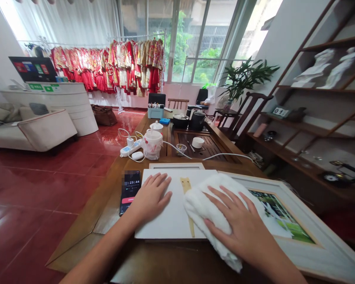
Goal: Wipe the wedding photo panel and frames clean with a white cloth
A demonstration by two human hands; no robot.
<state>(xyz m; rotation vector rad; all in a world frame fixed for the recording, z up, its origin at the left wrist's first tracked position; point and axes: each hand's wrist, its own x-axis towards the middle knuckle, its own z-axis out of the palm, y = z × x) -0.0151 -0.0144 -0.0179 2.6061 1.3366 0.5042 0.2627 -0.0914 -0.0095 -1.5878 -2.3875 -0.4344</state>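
Observation:
My left hand (pixel 150 197) lies flat with fingers spread on a white board (pixel 171 215) that rests on the wooden table (pixel 106 197). My right hand (pixel 242 225) presses flat on a folded white towel (pixel 207 209), which lies across the board's right edge and a white picture frame (pixel 310 221). A thin wooden strip (pixel 187 189) pokes out from under the towel. A phone (pixel 129 190) showing a timer lies just left of my left hand.
Further along the table stand a white teapot (pixel 152 142), a power strip (pixel 130 149) with cables, a tea tray (pixel 201 146) and black kettles (pixel 197 119). Shelves (pixel 313 126) line the right wall. A sofa (pixel 32 128) and a rack of red garments (pixel 112 65) stand left.

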